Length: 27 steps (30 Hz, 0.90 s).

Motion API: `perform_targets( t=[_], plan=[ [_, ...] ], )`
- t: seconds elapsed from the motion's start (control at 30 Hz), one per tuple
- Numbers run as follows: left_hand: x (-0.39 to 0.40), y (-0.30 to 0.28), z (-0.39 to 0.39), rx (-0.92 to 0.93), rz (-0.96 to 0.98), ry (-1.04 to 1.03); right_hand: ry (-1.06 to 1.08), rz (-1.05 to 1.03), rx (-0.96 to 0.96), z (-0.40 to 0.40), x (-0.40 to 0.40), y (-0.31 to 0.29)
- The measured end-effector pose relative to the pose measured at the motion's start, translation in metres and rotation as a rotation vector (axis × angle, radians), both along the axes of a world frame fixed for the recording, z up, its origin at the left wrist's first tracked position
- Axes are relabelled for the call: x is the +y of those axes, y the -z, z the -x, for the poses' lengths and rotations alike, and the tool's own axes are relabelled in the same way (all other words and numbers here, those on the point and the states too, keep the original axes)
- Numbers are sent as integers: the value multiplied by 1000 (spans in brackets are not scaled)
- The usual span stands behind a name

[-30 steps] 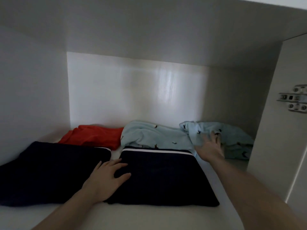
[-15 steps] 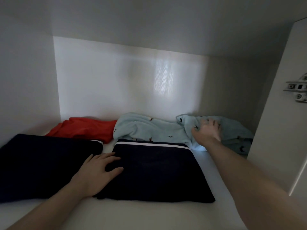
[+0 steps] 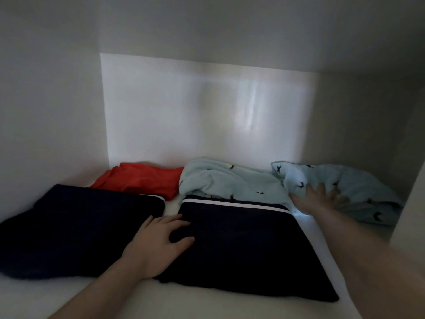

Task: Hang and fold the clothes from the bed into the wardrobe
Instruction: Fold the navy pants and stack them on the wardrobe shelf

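Two hands work: our left hand (image 3: 158,245) lies flat, steadying the navy fold (image 3: 241,247); our right hand (image 3: 319,199), fingers spread, tucks the blue garment (image 3: 358,192) back.

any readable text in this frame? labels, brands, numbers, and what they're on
None readable. The dark marks on the light blue garment are a small printed pattern, not letters. The white line on the dark folded garment is plain trim. The orange garment and wardrobe shelf show no text.
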State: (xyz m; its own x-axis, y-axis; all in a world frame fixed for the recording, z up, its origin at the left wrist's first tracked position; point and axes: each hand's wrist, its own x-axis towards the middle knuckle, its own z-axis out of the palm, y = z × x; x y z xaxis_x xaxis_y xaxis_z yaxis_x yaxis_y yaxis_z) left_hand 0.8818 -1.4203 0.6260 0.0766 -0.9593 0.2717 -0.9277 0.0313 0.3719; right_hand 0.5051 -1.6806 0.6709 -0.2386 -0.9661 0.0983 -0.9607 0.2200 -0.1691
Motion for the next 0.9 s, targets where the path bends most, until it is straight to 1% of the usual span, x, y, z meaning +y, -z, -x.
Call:
perform_targets(
  t=[0.07,0.1,0.17,0.2,0.3,0.37,0.47,0.7,0.83,0.9],
  plan=[
    [0,-1,0,-4,-13,3,7,56,-39,-23,2,-18],
    [0,-1,-1,-6,-21,7,-29,108,-51,-38,4,-24],
    [0,0,-1,-6,-23,11,-179,203,-21,-73,10,-35],
    [0,0,-1,-5,-22,12,-279,209,-12,-93,14,-38],
    [0,1,-2,-1,-20,9,-573,117,-52,-160,31,-37],
    [0,1,-1,2,-29,6,-683,45,-68,-199,46,-25],
    [0,0,-1,-11,-39,6,-702,-48,-94,-229,56,-7],
    [-1,2,-2,-12,-48,3,-680,-137,-60,-229,54,0],
    [-3,1,-2,-18,-44,4,-706,-10,-177,-219,72,6],
    [-4,1,-3,-18,-40,1,-743,68,-175,-206,87,16]
  ],
)
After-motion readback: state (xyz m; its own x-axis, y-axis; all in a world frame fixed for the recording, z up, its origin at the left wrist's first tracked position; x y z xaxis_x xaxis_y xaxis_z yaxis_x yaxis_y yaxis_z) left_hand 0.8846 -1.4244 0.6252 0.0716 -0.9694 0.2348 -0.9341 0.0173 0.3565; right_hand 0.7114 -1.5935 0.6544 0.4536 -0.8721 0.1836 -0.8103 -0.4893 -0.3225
